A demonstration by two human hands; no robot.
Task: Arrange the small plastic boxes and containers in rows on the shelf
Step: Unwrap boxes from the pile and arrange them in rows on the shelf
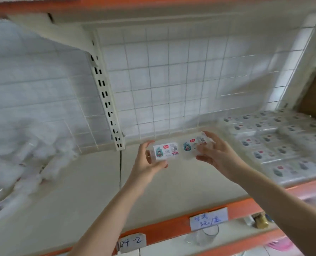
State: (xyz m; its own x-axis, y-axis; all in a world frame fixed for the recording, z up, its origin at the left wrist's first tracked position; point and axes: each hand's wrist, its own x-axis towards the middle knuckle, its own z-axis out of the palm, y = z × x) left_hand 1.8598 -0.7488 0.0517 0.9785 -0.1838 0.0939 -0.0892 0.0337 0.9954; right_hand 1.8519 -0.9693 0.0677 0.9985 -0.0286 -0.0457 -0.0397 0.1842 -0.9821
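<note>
Fingers curled on both sides here: the left hand (pixel 149 159) pinches one small clear box (pixel 165 150), thumb under its near edge and fingertips over the far one, while the right hand (pixel 211 154) grips a second box (pixel 194 145) the same way, the two held end to end, labels up, seemingly just above the cream shelf board (pixel 79 182) near its back. Nearest to us, the orange front lip (pixel 164 226) carries a taped tag reading D4-2 (pixel 132 242) and a handwritten price slip (pixel 208 218). To place these well, I'd say bring both down flat together, labels facing the same way, long sides parallel with the lip, then slide them snug. Off to the right sit the finished rows of boxes (pixel 275 143), blurred but tidy, so the pair likely wants to line up with those. Beyond it all stands the white wire grid back panel (pixel 172 80), a handy stop to square against
</note>
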